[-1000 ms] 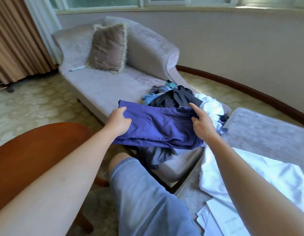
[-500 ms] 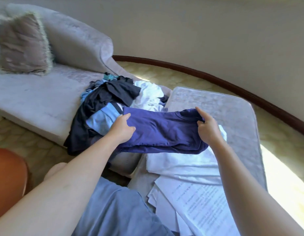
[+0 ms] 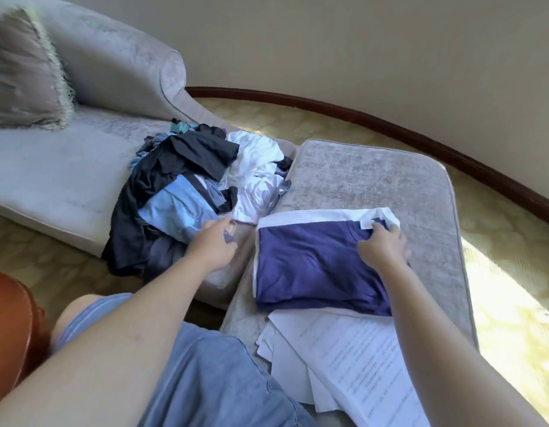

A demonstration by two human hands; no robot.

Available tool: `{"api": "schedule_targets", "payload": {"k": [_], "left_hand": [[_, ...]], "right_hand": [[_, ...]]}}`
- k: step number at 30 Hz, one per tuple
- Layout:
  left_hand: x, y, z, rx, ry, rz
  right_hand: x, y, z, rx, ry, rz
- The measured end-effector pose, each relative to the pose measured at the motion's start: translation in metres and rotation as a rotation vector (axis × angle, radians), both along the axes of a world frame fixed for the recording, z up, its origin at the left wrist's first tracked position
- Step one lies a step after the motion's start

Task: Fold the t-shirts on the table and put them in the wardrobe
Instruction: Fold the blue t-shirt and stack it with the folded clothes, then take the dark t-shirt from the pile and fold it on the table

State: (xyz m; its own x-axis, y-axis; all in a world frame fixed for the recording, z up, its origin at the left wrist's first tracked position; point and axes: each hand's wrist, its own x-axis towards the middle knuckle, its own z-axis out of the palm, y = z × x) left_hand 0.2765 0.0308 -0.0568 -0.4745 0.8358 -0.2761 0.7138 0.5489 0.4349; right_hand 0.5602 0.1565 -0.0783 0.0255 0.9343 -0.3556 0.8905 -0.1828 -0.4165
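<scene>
A folded purple t-shirt [image 3: 316,266] lies flat on a folded white t-shirt [image 3: 316,214] on the grey ottoman [image 3: 368,177]. My right hand [image 3: 382,248] rests on the purple shirt's far right corner by the collar, fingers bent down onto the fabric. My left hand [image 3: 213,241] hovers off the shirt, blurred, with relaxed fingers and nothing in it, right beside the pile. That pile of unfolded clothes [image 3: 187,186], black, light blue and white, sits on the end of the grey chaise [image 3: 57,174].
Printed paper sheets [image 3: 344,359] lie on the ottoman's near end, just below the folded shirts. A fringed cushion [image 3: 20,72] sits on the chaise at far left. A wooden table edge [image 3: 11,328] shows at lower left. Carpeted floor runs to the curved wall.
Both hands carried the purple shirt rightward from the pile and laid it on the white shirt. My left hand let go and drew back toward the pile.
</scene>
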Motion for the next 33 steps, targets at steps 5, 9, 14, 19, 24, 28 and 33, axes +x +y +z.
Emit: {"api": "schedule_targets", "payload": {"k": [5,9,14,19,24,28,33], "left_hand": [[-0.045,-0.018,0.029,0.027,0.173,0.056],[-0.086,-0.041,0.044,0.016,0.309,0.111],[-0.142,-0.073,0.054,-0.031,0.395,0.251],[-0.205,-0.107,0.057,-0.071,0.469,0.364],[-0.256,-0.135,0.043,-0.161,0.461,0.457],[-0.281,-0.149,0.030,-0.221,0.449,0.482],[-0.301,-0.160,0.016,-0.255,0.423,0.512]], "right_hand": [[-0.100,0.001,0.023,0.133,0.064,0.322],[-0.188,-0.005,0.037,0.169,0.130,0.555],[-0.297,-0.026,0.043,0.248,0.114,0.798],[-0.384,-0.025,0.039,0.329,0.048,0.980],[-0.445,0.003,0.024,0.346,-0.071,1.091],[-0.483,0.016,0.012,0.403,-0.084,1.162],[-0.506,0.024,0.005,0.352,-0.251,1.246]]}}
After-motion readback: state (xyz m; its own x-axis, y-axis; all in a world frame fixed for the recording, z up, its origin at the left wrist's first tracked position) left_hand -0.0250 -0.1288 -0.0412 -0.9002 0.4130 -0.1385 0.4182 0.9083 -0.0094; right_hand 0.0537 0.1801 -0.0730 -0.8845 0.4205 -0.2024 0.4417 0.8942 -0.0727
